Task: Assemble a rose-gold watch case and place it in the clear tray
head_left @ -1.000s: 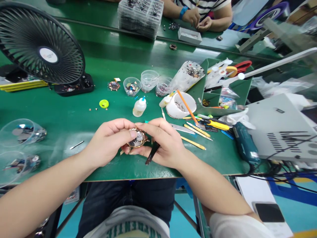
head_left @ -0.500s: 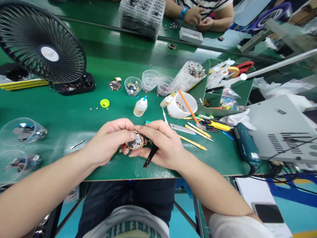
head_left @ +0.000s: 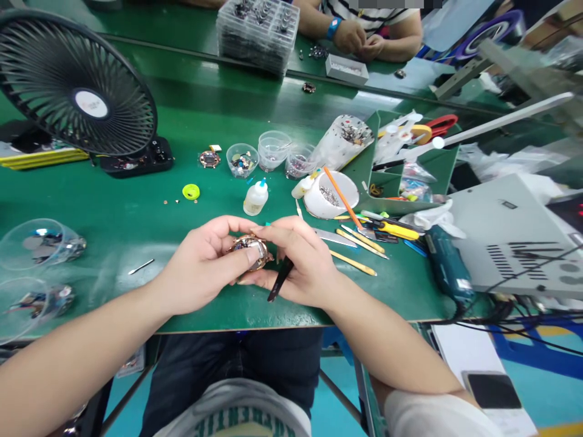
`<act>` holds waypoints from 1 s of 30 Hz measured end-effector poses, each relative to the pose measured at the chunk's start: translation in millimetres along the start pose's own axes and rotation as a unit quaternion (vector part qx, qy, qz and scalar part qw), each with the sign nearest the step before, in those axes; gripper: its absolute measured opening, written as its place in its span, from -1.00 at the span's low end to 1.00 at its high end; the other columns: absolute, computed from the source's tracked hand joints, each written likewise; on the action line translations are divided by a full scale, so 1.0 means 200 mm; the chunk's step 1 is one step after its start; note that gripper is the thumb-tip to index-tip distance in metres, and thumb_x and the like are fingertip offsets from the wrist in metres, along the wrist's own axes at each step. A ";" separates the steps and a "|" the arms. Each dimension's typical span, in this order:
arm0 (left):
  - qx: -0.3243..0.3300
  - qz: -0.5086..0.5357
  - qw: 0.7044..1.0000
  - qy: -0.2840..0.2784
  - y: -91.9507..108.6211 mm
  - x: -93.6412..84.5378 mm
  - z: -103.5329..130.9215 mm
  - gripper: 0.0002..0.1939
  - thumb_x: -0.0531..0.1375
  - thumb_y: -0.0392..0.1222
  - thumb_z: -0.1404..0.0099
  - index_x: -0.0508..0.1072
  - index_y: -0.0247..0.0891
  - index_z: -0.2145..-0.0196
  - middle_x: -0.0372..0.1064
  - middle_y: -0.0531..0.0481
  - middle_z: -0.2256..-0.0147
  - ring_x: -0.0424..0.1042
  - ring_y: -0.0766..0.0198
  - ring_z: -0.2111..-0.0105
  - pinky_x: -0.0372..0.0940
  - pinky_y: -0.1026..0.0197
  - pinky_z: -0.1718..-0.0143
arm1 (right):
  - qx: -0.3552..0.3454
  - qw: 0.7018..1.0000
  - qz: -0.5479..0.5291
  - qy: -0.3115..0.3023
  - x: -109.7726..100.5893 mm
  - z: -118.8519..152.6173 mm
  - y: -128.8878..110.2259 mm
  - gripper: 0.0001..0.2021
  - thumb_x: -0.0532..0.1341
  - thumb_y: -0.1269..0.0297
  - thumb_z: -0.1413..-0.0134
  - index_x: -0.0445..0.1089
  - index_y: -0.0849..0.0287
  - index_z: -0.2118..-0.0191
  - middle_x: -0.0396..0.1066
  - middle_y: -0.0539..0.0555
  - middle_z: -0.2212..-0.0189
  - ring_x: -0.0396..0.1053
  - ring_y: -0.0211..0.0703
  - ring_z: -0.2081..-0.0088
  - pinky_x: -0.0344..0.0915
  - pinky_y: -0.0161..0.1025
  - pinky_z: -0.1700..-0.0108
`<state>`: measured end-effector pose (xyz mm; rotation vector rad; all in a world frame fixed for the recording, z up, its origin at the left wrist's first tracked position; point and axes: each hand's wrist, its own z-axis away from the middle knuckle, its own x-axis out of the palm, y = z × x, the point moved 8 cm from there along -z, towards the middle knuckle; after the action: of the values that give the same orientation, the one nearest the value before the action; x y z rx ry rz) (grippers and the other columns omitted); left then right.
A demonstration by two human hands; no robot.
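Round case [head_left: 260, 247] pinched in fingers of left hand [head_left: 200, 267] and right hand [head_left: 312, 261], latter also gripping dark tool [head_left: 280, 281]; left thumb now farther across face, likely pressing.

your single view looks forward and steeply down from your head, close above your bare hands [head_left: 246, 261] and green tabletop [head_left: 173, 224].

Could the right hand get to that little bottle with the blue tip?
Probably: the bottle stands upright just ahead, nothing visibly blocking it. But the right hand is busy with the round piece and black tool.
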<state>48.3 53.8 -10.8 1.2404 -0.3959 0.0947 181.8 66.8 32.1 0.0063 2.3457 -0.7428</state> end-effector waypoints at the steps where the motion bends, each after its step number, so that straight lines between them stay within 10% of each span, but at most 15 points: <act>1: -0.005 -0.006 1.000 0.000 0.00 0.00 0.00 -0.60 0.43 -0.19 -0.21 0.47 -0.32 0.04 0.49 0.13 0.51 0.32 0.48 0.61 0.20 0.47 0.60 | 0.002 1.000 -0.001 -0.004 0.00 0.00 0.00 -0.37 0.50 -0.01 -0.22 0.36 0.11 -0.27 0.51 0.17 0.05 0.55 -0.01 0.02 0.62 -0.11 0.06; 30: -0.021 -0.075 0.997 -0.003 -0.02 0.01 0.04 -0.40 0.42 -0.05 -0.25 0.33 -0.26 -0.15 0.51 0.11 0.45 0.40 0.39 0.50 0.36 0.36 0.48 | -0.011 0.999 -0.040 0.000 -0.01 -0.02 -0.02 -0.48 0.52 0.04 -0.23 0.38 0.09 -0.16 0.55 0.11 0.11 0.55 -0.06 0.04 0.57 -0.14 0.05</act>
<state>48.9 44.9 -12.9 1.2257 -0.3078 -0.0457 181.0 65.3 38.4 -0.0987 2.3661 -0.7556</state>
